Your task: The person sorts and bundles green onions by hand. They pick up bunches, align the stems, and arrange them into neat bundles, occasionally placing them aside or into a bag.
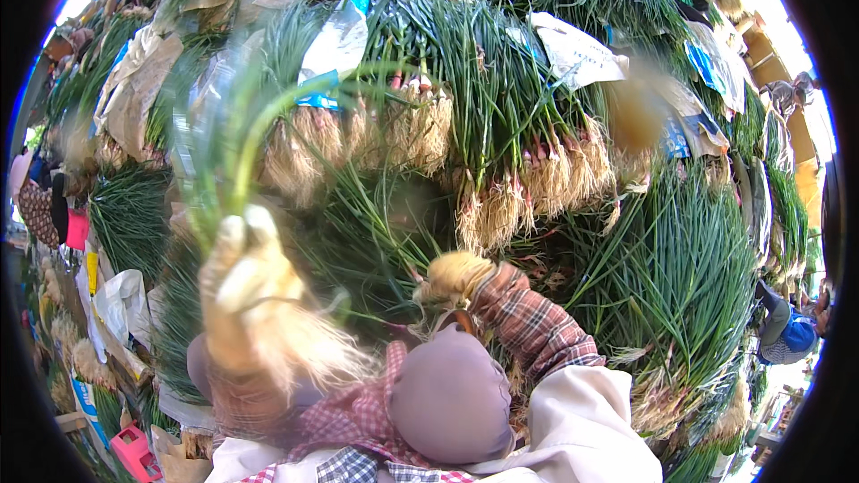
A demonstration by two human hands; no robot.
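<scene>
Raised close to the camera and blurred, my left hand (245,288) wears a pale glove. It is closed around a bunch of green onions (249,157), with leaves upward and pale roots hanging below the fist. My right hand (460,275), in a yellowish glove under a plaid sleeve, is low in front of me. Its fingers close on the base of a few thin green onion stalks (386,235), whose leaves lean up and left. Loose green onions (658,261) lie in a heap to the right of that hand.
A row of rooted onion bunches (429,121) lies across the pile ahead. Plastic sacking (577,50) and brown paper (144,90) cover parts of it. My knee (449,396) is just below my right hand. Other people sit at both edges; a pink plastic stool (136,453) is lower left.
</scene>
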